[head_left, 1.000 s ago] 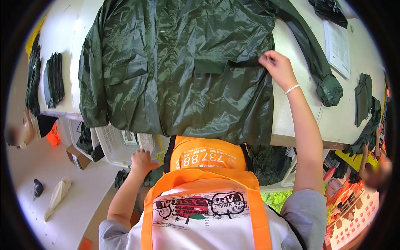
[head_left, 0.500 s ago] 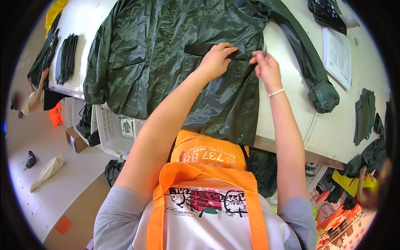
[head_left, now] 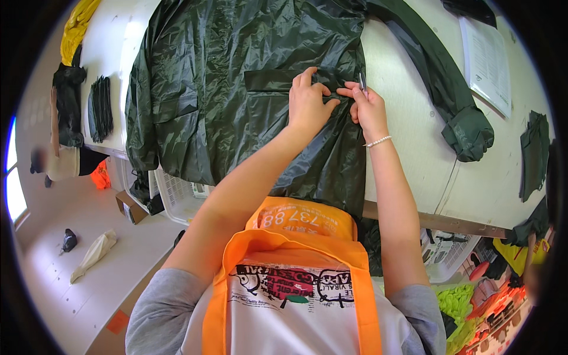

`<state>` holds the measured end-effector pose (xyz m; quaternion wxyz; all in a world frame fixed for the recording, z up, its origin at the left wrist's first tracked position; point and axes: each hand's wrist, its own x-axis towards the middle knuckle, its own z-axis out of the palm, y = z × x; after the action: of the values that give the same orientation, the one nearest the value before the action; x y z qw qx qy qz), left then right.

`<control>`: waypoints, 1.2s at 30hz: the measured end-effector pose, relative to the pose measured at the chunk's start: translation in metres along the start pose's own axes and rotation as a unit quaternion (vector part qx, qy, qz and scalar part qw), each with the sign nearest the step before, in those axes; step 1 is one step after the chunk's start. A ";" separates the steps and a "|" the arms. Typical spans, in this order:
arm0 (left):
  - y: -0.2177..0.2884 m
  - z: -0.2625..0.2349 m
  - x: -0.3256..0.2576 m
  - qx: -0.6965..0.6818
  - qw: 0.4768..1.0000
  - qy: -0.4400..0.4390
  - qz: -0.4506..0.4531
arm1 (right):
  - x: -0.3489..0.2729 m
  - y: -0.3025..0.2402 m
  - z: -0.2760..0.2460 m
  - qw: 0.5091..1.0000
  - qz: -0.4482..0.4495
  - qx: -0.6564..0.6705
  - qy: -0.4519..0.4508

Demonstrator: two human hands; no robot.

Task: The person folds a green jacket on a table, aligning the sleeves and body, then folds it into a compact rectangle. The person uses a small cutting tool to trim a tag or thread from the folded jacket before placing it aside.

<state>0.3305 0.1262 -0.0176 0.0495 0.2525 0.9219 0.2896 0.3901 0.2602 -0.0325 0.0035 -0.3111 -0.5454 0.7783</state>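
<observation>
A dark green, shiny jacket [head_left: 219, 89] lies spread over the table, its body creased and a long sleeve stretched to the right. My left hand [head_left: 307, 105] rests on it by a pocket flap [head_left: 269, 81], fingers bent and thumb apart from the index finger. Just to the right, at the jacket's side edge, my right hand [head_left: 368, 109] is closed around a slim silver tool [head_left: 362, 81] that points away from me. Its exact kind is too small to make out. The right fingertips reach toward the fabric; whether they touch it I cannot tell.
Papers in a clear sleeve [head_left: 486, 65] lie at the right, near folded dark garments [head_left: 534, 155]. Another dark stack [head_left: 100, 109] sits at the left. White baskets [head_left: 171, 192] stand below the table edge. A co-worker [head_left: 65, 163] is at the far left.
My right hand has come in closer to my left hand and the jacket's edge. The left fingers have shifted on the cloth by the flap. The whole view has shifted slightly.
</observation>
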 end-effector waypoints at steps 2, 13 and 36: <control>0.004 0.011 -0.003 -0.002 1.000 0.025 -0.004 | 0.000 0.002 0.000 1.000 -0.004 0.011 0.003; -0.027 -0.021 0.017 -0.218 0.969 -0.105 -0.050 | -0.022 0.005 -0.002 0.939 -0.193 -0.283 0.033; -0.052 -0.015 0.020 -0.482 0.856 -0.069 -0.173 | -0.019 -0.024 0.003 0.861 -0.213 -0.462 -0.019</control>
<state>0.2872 0.0919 -0.0334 0.2778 0.0529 0.6903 0.6660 0.3959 0.2611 -0.0025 0.0152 -0.1387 -0.8953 0.4231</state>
